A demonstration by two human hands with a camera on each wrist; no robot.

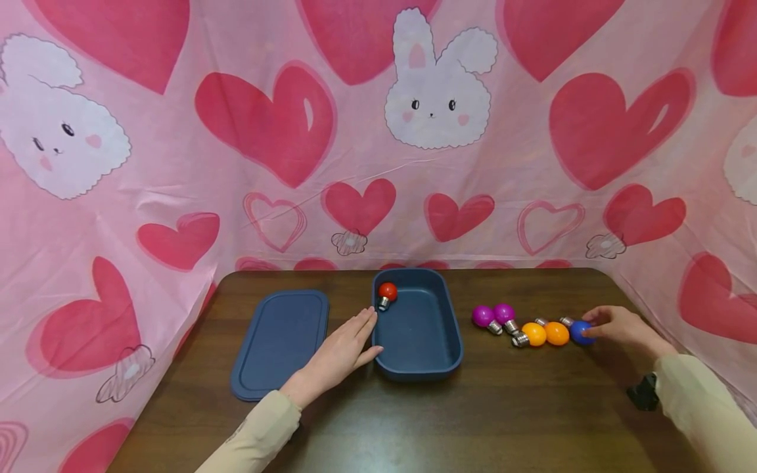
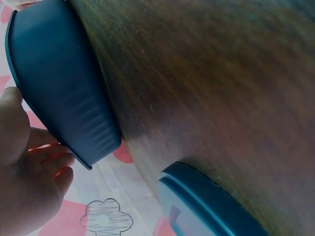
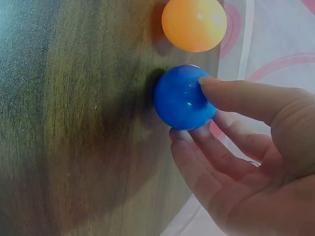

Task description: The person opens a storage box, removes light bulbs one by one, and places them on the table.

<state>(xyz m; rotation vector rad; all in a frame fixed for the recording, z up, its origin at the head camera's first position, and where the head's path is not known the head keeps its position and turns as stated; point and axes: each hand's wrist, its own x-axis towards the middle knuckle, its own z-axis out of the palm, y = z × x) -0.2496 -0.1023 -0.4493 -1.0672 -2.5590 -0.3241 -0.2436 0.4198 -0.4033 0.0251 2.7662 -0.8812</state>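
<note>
My right hand (image 1: 621, 328) pinches a blue light bulb (image 1: 582, 333) at the right end of a group of bulbs. In the right wrist view the thumb presses on the blue globe and the other fingertips curl under its side. With fairly straight fingers, my left hand (image 1: 337, 355) rests at the left rim of a dark blue rectangular container (image 1: 421, 341). A red bulb (image 1: 388, 292) lies inside it, in the far left corner. The left wrist view shows the fingers along the container's rim (image 2: 42, 120).
Between the container and the blue bulb lie two purple bulbs (image 1: 482, 316), a yellow-orange bulb (image 1: 535, 335) and an orange bulb (image 1: 557, 334). Left of the container, a flat blue lid (image 1: 280, 345) lies on the wooden table (image 1: 473, 420). Pink heart-patterned cloth (image 1: 367, 151) hangs behind.
</note>
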